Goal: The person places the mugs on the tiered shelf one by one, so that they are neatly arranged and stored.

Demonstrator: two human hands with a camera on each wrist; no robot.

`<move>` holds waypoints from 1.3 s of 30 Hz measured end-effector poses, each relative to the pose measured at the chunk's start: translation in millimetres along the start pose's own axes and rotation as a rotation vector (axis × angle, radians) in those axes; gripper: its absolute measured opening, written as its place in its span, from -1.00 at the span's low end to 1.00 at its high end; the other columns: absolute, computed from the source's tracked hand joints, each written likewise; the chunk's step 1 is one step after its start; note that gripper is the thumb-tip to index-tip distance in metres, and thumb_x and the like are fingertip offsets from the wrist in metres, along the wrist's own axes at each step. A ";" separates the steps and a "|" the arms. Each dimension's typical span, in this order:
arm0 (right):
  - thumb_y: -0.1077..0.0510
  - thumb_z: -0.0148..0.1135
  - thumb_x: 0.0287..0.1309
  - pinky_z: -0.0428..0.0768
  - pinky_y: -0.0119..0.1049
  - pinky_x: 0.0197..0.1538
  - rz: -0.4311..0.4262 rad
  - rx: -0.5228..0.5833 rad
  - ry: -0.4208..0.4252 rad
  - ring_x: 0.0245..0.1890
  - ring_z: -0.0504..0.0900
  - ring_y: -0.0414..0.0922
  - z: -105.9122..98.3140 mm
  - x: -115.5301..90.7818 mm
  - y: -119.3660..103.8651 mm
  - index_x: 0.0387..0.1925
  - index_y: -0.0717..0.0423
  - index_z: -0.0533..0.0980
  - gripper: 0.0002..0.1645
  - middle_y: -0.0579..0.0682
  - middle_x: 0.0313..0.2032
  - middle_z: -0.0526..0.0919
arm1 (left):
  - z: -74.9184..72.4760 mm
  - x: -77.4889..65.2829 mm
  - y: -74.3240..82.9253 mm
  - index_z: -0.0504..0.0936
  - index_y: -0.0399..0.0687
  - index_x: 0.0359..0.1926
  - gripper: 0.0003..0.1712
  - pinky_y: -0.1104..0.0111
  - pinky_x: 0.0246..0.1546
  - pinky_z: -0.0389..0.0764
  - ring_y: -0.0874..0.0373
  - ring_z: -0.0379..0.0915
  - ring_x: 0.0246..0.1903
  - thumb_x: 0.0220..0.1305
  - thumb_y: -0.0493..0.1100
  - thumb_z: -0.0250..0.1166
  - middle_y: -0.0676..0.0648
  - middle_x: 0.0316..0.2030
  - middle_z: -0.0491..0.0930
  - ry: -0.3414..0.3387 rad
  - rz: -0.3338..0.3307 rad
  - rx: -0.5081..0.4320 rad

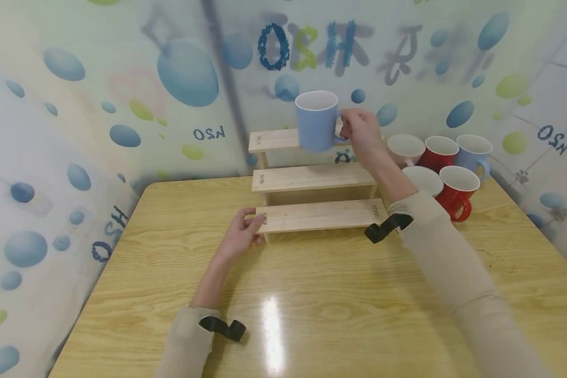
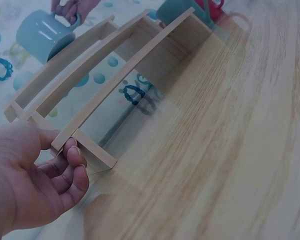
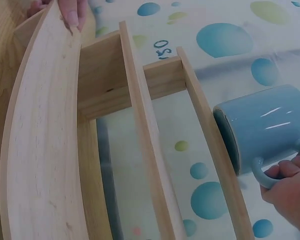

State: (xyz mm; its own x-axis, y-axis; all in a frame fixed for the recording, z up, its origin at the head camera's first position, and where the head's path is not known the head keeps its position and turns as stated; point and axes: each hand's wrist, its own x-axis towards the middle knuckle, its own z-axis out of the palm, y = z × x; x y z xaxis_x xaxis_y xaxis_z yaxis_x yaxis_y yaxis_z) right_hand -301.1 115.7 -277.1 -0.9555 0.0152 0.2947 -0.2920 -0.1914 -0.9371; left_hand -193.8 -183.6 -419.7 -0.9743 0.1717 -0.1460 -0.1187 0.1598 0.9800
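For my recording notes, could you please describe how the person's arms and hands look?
The left sleeve and right sleeve are plain beige and long, each with a black band, curled at one end. The left hand and right hand wear no gloves.

The bench (image 1: 331,294) has a yellowish wood-grain top; a bright reflection (image 1: 273,336) lies near its front. Five mugs stand upright in a close group at the bench's right rear. Back row, left to right: pale mug (image 1: 406,148), dark red mug (image 1: 438,149), light-blue mug (image 1: 472,152). Front row: white-lined mug (image 1: 423,180), partly hidden; bright red mug (image 1: 457,190). A pale backdrop (image 1: 170,126), printed with blue and green ovals and mirrored lettering (image 1: 307,47), encloses the rear and sides.
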 end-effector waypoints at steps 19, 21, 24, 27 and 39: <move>0.21 -0.02 0.50 0.33 -0.27 -0.25 0.042 0.005 -0.080 -0.58 0.11 -0.13 40.4 23.7 19.0 -0.66 0.10 0.21 -0.50 -0.08 -0.67 0.10 | -0.2 -1.4 -1.0 0.09 -0.25 0.46 -0.33 0.42 -0.39 0.51 0.16 0.48 -0.44 0.57 0.00 0.10 -0.23 0.05 0.52 0.017 -0.012 -0.015; 0.20 -0.04 0.52 0.32 -0.28 -0.25 0.033 0.002 -0.092 -0.55 0.13 -0.12 43.9 26.1 20.3 -0.64 0.11 0.22 -0.51 -0.07 -0.65 0.11 | -0.4 -1.3 -1.3 0.09 -0.26 0.46 -0.33 0.42 -0.40 0.51 0.17 0.48 -0.45 0.57 -0.01 0.10 -0.22 0.03 0.53 0.017 -0.008 -0.016; 0.20 -0.06 0.54 0.32 -0.28 -0.24 0.019 -0.002 -0.107 -0.50 0.18 -0.12 48.1 30.7 21.4 -0.60 0.14 0.25 -0.53 -0.06 -0.62 0.15 | -0.7 -1.1 -1.2 0.09 -0.24 0.45 -0.34 0.42 -0.42 0.49 0.18 0.48 -0.46 0.57 -0.01 0.10 -0.19 -0.01 0.54 0.020 -0.007 -0.018; 0.17 -0.07 0.58 0.35 -0.29 -0.21 0.023 -0.025 -0.112 -0.45 0.23 -0.12 51.7 35.2 21.3 -0.52 0.19 0.31 -0.57 -0.04 -0.56 0.21 | -0.8 -0.1 -1.1 0.10 -0.23 0.45 -0.34 0.43 -0.43 0.48 0.17 0.48 -0.46 0.57 0.00 0.10 -0.19 -0.02 0.55 0.017 -0.003 -0.017; 0.00 -0.20 0.62 0.51 -0.28 0.04 0.062 -0.291 -0.150 -0.23 0.42 -0.09 60.7 43.3 17.6 -0.22 0.22 0.35 -0.62 0.08 -0.21 0.35 | 1.0 1.9 -0.6 0.10 -0.24 0.46 -0.33 0.42 -0.41 0.51 0.15 0.49 -0.41 0.57 0.01 0.09 -0.25 0.09 0.51 0.012 -0.005 -0.002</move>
State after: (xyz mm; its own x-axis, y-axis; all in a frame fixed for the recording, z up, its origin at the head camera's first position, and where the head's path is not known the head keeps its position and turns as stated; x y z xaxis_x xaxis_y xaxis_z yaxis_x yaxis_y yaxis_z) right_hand -345.1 53.4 -269.5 -0.9612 -0.1367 0.2395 -0.2540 0.1009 -0.9619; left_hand -195.4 -182.4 -420.7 -0.9758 0.1595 -0.1494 -0.1241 0.1582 0.9796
